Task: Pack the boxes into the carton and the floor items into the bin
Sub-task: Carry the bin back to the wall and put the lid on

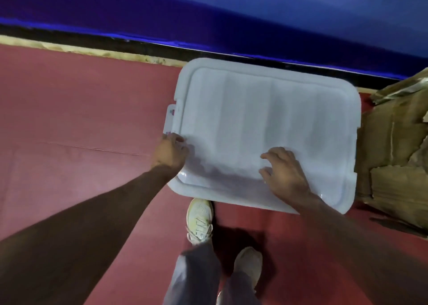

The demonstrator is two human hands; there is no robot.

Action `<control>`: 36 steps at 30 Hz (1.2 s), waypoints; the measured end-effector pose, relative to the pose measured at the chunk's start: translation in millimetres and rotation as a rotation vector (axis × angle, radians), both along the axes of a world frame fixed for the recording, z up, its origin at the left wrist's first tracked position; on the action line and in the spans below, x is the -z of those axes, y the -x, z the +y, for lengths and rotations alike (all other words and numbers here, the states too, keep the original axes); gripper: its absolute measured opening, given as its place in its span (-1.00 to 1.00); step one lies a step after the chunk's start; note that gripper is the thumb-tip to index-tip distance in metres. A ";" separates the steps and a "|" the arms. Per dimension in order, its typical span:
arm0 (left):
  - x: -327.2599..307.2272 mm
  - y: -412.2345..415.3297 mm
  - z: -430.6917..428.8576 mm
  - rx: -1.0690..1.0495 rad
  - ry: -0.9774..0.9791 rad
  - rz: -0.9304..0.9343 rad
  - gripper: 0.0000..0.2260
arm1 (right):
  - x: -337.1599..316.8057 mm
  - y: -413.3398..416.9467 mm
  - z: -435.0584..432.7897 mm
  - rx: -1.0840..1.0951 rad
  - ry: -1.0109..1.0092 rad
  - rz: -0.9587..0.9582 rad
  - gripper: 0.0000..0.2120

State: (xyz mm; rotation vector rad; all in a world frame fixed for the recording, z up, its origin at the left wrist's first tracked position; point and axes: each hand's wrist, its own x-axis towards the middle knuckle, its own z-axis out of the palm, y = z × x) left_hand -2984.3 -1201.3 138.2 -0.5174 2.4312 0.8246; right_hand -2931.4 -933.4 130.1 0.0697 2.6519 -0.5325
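Observation:
A white plastic bin lid (266, 110) covers the bin on the red floor, so the bin's inside is hidden. My left hand (170, 153) curls over the lid's left edge, just below a white latch tab (171, 119). My right hand (286, 172) lies flat on the lid's near right part, fingers spread. A brown cardboard carton (393, 147) with torn flaps stands right beside the bin; its contents are out of sight.
A blue wall (208, 15) with a black base strip (139, 47) runs behind the bin. My two feet in pale shoes (200, 221) stand on the red floor (81, 119) just in front of the bin.

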 end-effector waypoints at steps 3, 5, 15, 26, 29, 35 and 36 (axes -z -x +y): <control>7.0 31.5 -14.5 -0.164 -0.007 -0.052 -0.62 | 1.5 46.5 -32.6 -0.043 0.058 -0.001 -0.49; 14.9 46.6 -21.8 -0.255 -0.089 -0.121 -0.51 | 5.7 74.0 -57.1 -0.127 0.024 -0.022 -0.37; 47.2 59.6 -49.1 -0.544 -0.462 -0.249 -0.20 | 33.5 103.2 -96.3 -0.184 -0.176 -0.240 -0.12; 40.0 54.6 -36.6 0.059 0.155 -0.011 -0.68 | 26.6 110.7 -102.9 -0.171 -0.129 -0.314 -0.22; 37.9 49.4 -25.8 0.174 0.216 0.067 -0.72 | 24.3 111.3 -99.2 -0.168 -0.083 -0.317 -0.24; 25.0 41.7 -14.8 0.184 0.292 0.061 -0.66 | 18.0 111.3 -88.8 -0.126 0.078 -0.292 -0.33; 21.8 39.0 -12.0 0.205 0.326 0.057 -0.63 | 14.4 109.7 -82.5 -0.131 0.116 -0.260 -0.36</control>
